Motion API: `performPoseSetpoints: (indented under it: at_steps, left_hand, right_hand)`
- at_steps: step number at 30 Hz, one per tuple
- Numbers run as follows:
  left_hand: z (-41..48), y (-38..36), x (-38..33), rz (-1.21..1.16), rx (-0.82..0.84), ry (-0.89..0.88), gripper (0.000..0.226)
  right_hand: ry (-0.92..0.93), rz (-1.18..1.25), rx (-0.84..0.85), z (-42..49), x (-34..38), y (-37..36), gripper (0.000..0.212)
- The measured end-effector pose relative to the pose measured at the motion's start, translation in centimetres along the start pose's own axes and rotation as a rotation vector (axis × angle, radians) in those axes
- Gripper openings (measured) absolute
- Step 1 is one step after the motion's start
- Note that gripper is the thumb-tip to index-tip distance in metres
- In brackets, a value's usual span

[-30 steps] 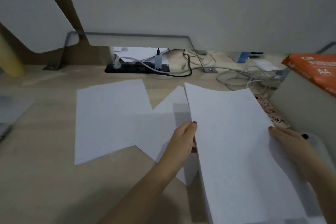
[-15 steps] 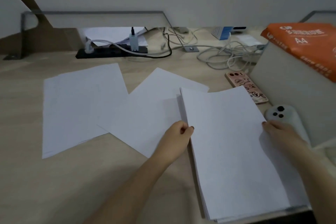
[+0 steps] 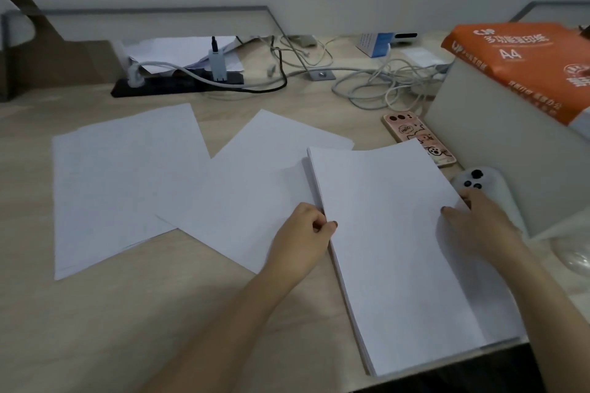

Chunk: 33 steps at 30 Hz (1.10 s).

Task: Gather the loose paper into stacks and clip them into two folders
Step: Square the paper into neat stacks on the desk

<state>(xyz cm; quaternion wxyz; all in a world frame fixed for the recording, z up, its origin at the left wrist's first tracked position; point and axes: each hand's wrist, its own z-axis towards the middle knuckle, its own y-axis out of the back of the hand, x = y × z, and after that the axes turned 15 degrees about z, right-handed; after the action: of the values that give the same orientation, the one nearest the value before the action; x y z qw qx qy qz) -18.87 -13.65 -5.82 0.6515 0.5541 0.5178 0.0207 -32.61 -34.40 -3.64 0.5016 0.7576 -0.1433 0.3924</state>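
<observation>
Though light, floppy, slippery, best gripped by long edges: paper stack [image 3: 399,249] at tabletop's near right corner, left edge pinched by left hand [image 3: 303,233]; right hand [image 3: 479,223] on right edge, grip unclear.

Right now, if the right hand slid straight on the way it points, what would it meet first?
Probably the pink-cased phone, just past the far corner of the paper stack; depth is unclear.

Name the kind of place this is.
Probably an office desk: orange A4 paper ream, black power strip with tangled cables, and a paper stack among loose sheets on the wooden desktop.
</observation>
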Motion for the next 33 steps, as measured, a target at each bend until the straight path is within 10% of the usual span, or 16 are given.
performPoseSetpoints:
  at_steps: [12,21,33]
  left_hand:
    - [-0.6,-1.1,0.3,0.130,-0.170,-0.046,0.020]
    - [-0.9,4.6,3.8,0.185,-0.428,-0.111,0.027]
    - [-3.3,18.1,19.9,0.212,-0.464,0.642,0.080]
  right_hand:
    - [0.153,-0.258,-0.184,-2.5,-0.4,-1.4,0.043]
    - [0.450,-0.143,0.050,-6.0,6.3,-6.1,0.056]
    - [0.637,-0.422,0.534,-12.1,13.6,-19.2,0.087]
